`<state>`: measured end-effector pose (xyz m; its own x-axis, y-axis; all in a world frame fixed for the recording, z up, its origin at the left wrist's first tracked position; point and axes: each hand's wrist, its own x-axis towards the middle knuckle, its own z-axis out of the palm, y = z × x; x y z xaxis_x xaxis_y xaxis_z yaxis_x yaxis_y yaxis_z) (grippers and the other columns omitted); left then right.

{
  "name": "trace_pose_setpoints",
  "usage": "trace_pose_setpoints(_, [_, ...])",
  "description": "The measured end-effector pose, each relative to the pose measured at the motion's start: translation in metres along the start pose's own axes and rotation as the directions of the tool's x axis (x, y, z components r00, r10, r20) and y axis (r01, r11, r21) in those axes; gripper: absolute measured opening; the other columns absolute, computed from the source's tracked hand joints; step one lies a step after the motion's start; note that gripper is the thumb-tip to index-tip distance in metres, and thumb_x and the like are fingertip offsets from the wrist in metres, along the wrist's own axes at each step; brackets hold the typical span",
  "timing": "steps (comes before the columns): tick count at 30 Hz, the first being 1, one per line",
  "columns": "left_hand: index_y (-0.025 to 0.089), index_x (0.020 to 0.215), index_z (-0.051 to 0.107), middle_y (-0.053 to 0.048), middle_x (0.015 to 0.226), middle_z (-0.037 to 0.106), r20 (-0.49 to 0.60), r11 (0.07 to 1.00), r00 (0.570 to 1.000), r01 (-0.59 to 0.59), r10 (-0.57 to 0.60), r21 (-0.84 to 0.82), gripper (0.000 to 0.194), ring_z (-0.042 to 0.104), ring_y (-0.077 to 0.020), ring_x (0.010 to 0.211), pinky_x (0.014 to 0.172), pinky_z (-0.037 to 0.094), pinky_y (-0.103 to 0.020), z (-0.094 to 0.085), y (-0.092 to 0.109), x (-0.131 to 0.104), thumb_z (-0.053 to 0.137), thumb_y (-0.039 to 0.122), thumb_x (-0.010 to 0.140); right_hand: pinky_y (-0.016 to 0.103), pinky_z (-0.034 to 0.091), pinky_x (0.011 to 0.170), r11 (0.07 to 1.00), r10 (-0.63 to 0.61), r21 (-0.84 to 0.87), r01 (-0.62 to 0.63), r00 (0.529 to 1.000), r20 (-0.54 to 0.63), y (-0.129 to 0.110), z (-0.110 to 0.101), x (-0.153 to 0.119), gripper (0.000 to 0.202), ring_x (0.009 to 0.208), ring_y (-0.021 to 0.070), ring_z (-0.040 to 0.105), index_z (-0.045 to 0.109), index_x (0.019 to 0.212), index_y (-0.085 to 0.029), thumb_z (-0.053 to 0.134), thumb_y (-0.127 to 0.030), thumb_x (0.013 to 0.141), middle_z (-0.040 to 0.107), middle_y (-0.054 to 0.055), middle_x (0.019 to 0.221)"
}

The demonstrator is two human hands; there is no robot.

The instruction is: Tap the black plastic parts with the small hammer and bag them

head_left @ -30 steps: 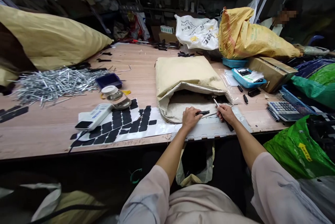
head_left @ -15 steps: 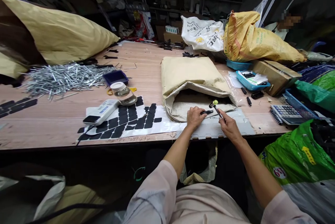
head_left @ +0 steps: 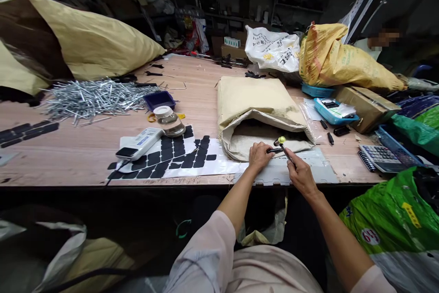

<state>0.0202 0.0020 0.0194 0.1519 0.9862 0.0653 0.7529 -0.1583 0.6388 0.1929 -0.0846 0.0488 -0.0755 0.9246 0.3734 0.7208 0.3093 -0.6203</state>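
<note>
My left hand (head_left: 259, 157) rests at the front of the table with its fingers closed on a slim black part (head_left: 275, 150), whose end sticks out to the right. In my right hand (head_left: 302, 175) is a small hammer (head_left: 286, 152), gripped by its handle. The yellow-green face of its head is up, just above the black part's outer end; whether they touch I cannot tell. Behind both hands a beige paper sack (head_left: 254, 94) lies with its mouth facing me. Under the hands is a grey sheet (head_left: 313, 167).
At left lie a heap of metal rods (head_left: 94, 98), a dark blue tray (head_left: 159, 100), a lidded jar (head_left: 169, 121) and a white box-like device (head_left: 140, 144). To the right are a blue basket (head_left: 334, 117), a calculator (head_left: 380, 156) and a green sack (head_left: 380, 210). Another person is at far right.
The camera view has shifted slightly, so the table appears farther right and lower. Relative to the black part, the hammer head has come a little left and closer. Both grips stay the same.
</note>
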Motion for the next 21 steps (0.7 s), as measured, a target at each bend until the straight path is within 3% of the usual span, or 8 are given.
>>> trace_pose_setpoints(7, [0.032,0.109,0.076,-0.003,0.110,0.068,-0.013,1.000,1.000,-0.005,0.005,0.012,0.025,0.051,-0.0253,0.111,0.096,0.039,-0.036,0.000,0.001,-0.001,0.071,0.039,0.086,0.041,0.048,0.108,0.994,0.109,0.019,-0.111,0.990,0.094,0.015,0.009,0.001,0.052,0.120,0.0248,0.065,0.061,0.141,-0.026,0.048,-0.027,0.091,0.070,0.006,0.130])
trace_pose_setpoints(10, [0.031,0.106,0.077,-0.003,0.108,0.068,-0.008,1.000,1.000,-0.021,0.021,0.011,0.023,0.051,-0.0253,0.110,0.096,0.039,-0.037,-0.001,0.001,-0.002,0.070,0.039,0.086,0.040,0.053,0.096,0.975,0.213,0.057,-0.214,0.977,0.027,0.027,0.000,0.013,0.052,0.100,0.0240,0.069,0.064,0.138,-0.022,0.053,-0.035,0.089,0.075,0.007,0.110])
trace_pose_setpoints(12, [0.030,0.105,0.077,-0.003,0.107,0.068,-0.015,0.999,0.999,-0.035,0.035,0.005,0.021,0.051,-0.0252,0.110,0.096,0.040,-0.037,-0.001,0.000,-0.003,0.069,0.037,0.087,0.036,0.056,0.079,0.948,0.297,0.119,-0.296,0.955,0.012,0.039,-0.008,0.022,0.055,0.078,0.0202,0.067,0.066,0.135,-0.018,0.057,-0.040,0.085,0.074,0.006,0.091])
trace_pose_setpoints(14, [0.031,0.104,0.078,-0.003,0.106,0.069,-0.023,0.999,0.999,-0.041,0.041,-0.003,0.021,0.051,-0.0251,0.109,0.096,0.040,-0.037,0.000,-0.002,-0.005,0.069,0.037,0.086,0.029,0.050,0.056,0.871,0.421,0.247,-0.424,0.905,0.069,0.052,-0.014,0.030,0.061,0.056,0.0148,0.056,0.065,0.135,-0.015,0.061,-0.042,0.080,0.067,0.001,0.073])
trace_pose_setpoints(16, [0.031,0.104,0.078,-0.003,0.105,0.069,-0.027,0.999,0.999,-0.041,0.041,-0.011,0.020,0.052,-0.0249,0.108,0.096,0.040,-0.037,0.001,-0.004,-0.005,0.070,0.037,0.086,0.023,0.039,0.042,0.741,0.533,0.388,-0.548,0.832,0.155,0.065,-0.018,0.033,0.070,0.046,0.0108,0.046,0.061,0.138,-0.014,0.064,-0.044,0.075,0.059,-0.004,0.063])
trace_pose_setpoints(18, [0.032,0.103,0.078,-0.002,0.104,0.069,-0.026,0.999,0.999,-0.039,0.039,-0.010,0.019,0.052,-0.0246,0.108,0.096,0.040,-0.037,0.002,-0.005,-0.003,0.070,0.037,0.086,0.021,0.034,0.039,0.625,0.588,0.509,-0.592,0.786,0.192,0.073,-0.020,0.034,0.076,0.044,0.0093,0.043,0.058,0.139,-0.014,0.067,-0.046,0.071,0.055,-0.006,0.061])
trace_pose_setpoints(21, [0.032,0.103,0.078,-0.002,0.103,0.069,-0.014,0.999,0.999,-0.043,0.043,0.000,0.020,0.052,-0.0247,0.108,0.096,0.041,-0.037,-0.001,-0.004,-0.001,0.070,0.038,0.086,0.020,0.034,0.039,0.547,0.612,0.628,-0.554,0.776,0.152,0.077,-0.021,0.033,0.082,0.045,0.0089,0.044,0.055,0.139,-0.014,0.071,-0.048,0.067,0.054,-0.007,0.060])
